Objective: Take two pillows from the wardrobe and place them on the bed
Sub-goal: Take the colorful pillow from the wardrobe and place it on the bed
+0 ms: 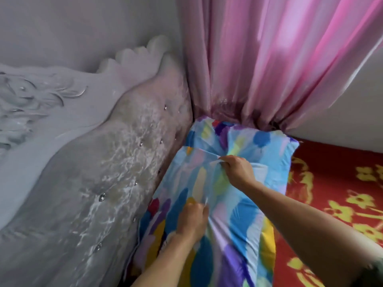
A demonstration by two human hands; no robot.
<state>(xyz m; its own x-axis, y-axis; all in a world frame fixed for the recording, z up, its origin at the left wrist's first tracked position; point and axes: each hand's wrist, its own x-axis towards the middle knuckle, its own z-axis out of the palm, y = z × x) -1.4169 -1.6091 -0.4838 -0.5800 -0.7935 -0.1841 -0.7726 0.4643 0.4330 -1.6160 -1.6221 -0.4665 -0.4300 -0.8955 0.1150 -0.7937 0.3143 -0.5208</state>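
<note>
- Pillow (238,204), multicoloured case, lay on bed (331,193) against padded headboard (103,172), far end touching pink curtain (269,69).
- Left hand (192,220) and right hand (238,168) both pinched folds of its cover.
- Judged: placement nearly finished; second pillow not distinguishable.

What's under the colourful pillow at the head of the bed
The pillow lies on the red and yellow bedspread, which shows to its right. Whatever is directly beneath is covered. Both hands, left and right, pinch its cover.
</note>
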